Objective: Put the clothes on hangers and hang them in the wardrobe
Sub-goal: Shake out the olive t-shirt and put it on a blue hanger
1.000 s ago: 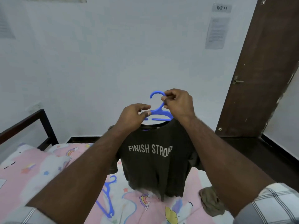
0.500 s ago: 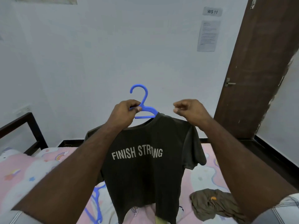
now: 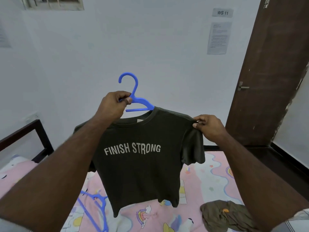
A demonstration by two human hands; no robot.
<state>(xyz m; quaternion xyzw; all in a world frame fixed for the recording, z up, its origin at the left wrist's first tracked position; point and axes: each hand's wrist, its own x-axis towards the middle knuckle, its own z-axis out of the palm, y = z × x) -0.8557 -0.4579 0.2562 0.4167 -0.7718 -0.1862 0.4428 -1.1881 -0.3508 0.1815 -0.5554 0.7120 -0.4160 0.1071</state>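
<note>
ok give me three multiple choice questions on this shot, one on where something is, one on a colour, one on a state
1. Where does the crumpled olive garment lie?
A. on the bed, lower right
B. on the door handle
C. over the bed frame

2. What colour is the hanger inside the dark t-shirt?
A. white
B. blue
C. red

3. What is the right hand doing?
A. hanging free, fingers straight
B. gripping the hanger's hook
C. pinching the t-shirt's shoulder

Answers:
1 A: the garment sits bunched on the patterned bedsheet near the right forearm.
2 B: its hook and bar are bright blue above the collar.
3 C: thumb and fingers pinch the fabric at the shoulder seam, while the left hand holds the hanger at the base of its hook.
</note>
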